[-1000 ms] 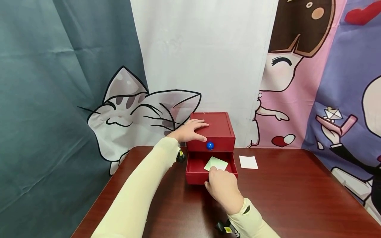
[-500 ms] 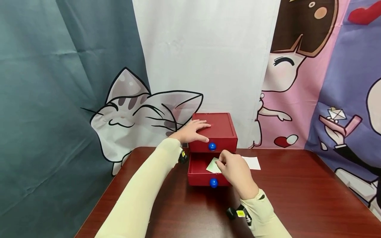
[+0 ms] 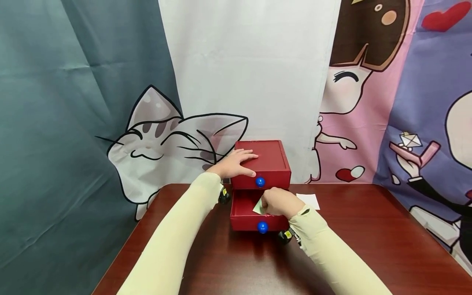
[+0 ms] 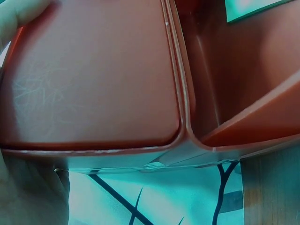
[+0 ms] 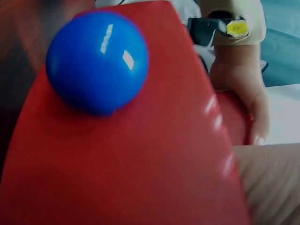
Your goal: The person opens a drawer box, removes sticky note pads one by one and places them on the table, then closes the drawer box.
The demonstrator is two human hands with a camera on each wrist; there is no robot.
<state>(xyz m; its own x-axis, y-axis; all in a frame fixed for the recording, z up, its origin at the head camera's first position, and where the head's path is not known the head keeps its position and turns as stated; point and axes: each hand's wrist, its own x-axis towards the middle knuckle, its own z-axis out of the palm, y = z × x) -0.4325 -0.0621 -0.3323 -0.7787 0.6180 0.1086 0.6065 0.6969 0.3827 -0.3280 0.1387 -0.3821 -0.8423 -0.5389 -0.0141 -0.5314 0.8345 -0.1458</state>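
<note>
My left hand [image 3: 236, 163] rests spread on the top of the red two-drawer box [image 3: 263, 155], thumb near its front edge. The lower drawer [image 3: 245, 222] is pulled out and shows a blue knob [image 3: 262, 227]; the upper drawer is closed, with its own blue knob [image 3: 260, 182]. Inside the lower drawer, the curled fingers of my right hand [image 3: 281, 202] hold a pale green square of paper [image 3: 259, 208]. My hand covers most of that paper, and the fingertips are hidden. In the left wrist view, part of the green paper [image 4: 253, 7] shows.
A white square of paper [image 3: 309, 200] lies on the brown table [image 3: 221, 262], right of the box. Behind the table hangs a printed cloth backdrop [image 3: 250, 61] with cartoon figures.
My right hand has left the lower drawer's knob, lifted to the right, then reached into the drawer onto the green paper. My left hand has stayed on the box.
</note>
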